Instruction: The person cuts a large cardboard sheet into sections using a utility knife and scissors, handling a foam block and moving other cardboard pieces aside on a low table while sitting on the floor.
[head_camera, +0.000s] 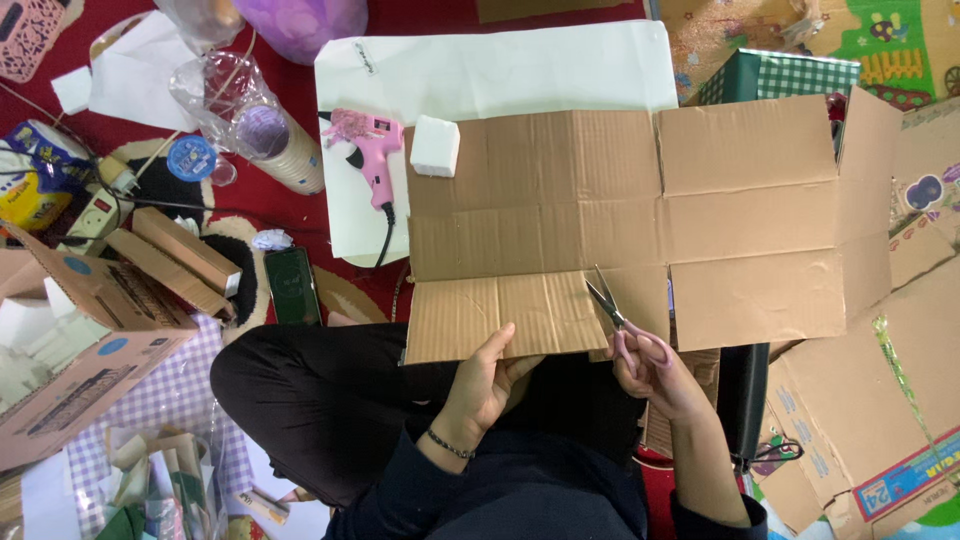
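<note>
on lap: left hand fingers grip cardboard edge; right hand fingers hold open scissors.

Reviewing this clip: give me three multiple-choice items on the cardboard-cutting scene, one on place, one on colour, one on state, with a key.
1. Where does the white foam block lie?
A. on the cardboard sheet's upper left corner
B. in an open box
C. on the phone

2. What colour is the glue gun?
A. blue
B. pink
C. black

3. How are the scissors in the right hand?
A. shut
B. lying on the floor
C. blades open at the cardboard's edge

Key: 1 A, it overlaps that corner; 2 B, body is pink; 3 C, blades are spread. The left hand steadies the sheet.
</note>
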